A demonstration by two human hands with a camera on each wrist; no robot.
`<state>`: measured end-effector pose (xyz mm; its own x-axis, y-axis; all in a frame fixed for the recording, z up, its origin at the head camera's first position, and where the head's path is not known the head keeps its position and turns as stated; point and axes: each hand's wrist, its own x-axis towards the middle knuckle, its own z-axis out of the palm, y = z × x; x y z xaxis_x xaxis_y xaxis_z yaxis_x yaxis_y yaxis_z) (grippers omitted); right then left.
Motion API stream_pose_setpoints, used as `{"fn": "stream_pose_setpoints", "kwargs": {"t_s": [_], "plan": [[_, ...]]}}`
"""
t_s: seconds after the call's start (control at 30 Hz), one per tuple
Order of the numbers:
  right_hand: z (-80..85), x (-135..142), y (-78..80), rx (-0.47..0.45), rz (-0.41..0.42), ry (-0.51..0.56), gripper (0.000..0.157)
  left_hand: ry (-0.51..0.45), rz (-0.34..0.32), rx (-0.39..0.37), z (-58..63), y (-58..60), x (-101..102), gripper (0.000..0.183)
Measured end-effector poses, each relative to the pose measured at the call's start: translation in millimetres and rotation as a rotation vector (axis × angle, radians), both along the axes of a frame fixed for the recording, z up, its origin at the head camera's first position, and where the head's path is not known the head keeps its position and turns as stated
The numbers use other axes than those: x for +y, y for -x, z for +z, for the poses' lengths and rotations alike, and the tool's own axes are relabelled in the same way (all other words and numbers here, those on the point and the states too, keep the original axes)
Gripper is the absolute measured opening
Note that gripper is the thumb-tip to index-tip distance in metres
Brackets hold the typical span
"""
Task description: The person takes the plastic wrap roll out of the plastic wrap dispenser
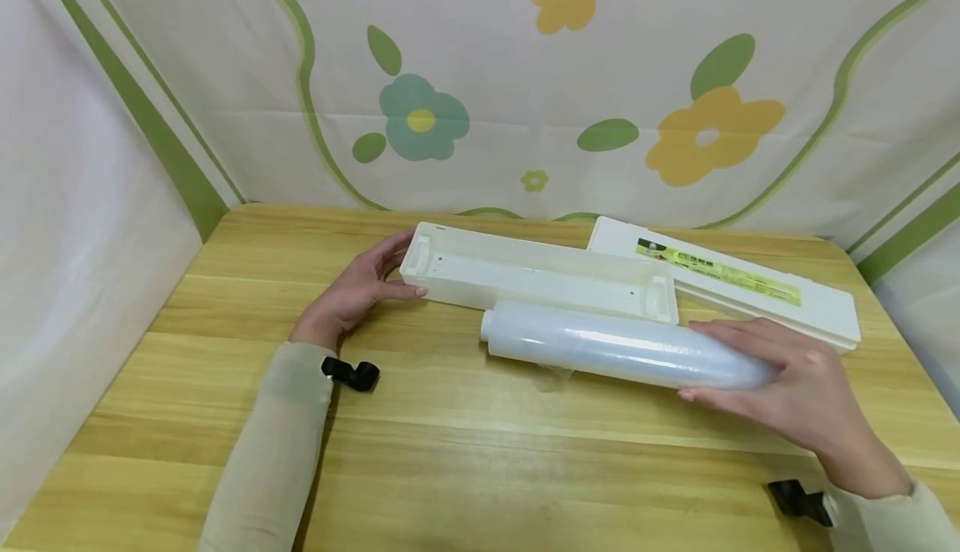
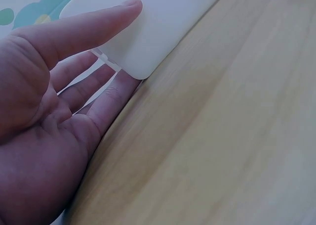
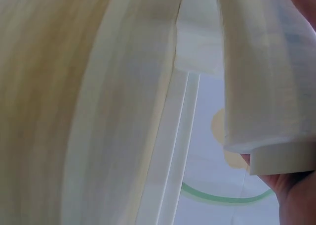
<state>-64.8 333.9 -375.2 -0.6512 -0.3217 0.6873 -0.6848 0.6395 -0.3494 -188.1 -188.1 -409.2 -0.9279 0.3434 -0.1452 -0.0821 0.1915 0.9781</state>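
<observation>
A long white open-topped plastic box (image 1: 517, 273) lies on the table, two small dark dots on its floor. My left hand (image 1: 358, 287) holds its left end, the thumb (image 2: 94, 29) along the front wall and the other fingers round the end. In front of the box my right hand (image 1: 795, 373) grips a roll of cling film (image 1: 592, 343) by its right end, thumb on the near side and fingers over the far side. A core end (image 3: 284, 158) sticks out of the roll beside the palm. Below the roll hangs a loose flap of film (image 1: 553, 378).
Behind the box, to the right, a white lid (image 1: 817, 312) with a green and yellow label lies at a slant, close against the box's right end. The wooden table (image 1: 480, 469) backs onto a flower-printed cloth (image 1: 480, 52).
</observation>
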Motion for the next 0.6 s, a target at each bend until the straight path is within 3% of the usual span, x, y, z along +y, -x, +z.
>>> {"fn": "stream_pose_setpoints", "kwargs": {"t_s": [0.37, 0.6], "plan": [[-6.5, 9.9, -2.4, -0.082, -0.008, 0.0, 0.076, 0.004, -0.003, -0.001, 1.0, 0.0, 2.2, 0.099], [-4.1, 8.2, -9.1, -0.256, -0.142, -0.063, 0.085, 0.003, -0.004, 0.002, -0.1, -1.1, 1.3, 0.099]]}}
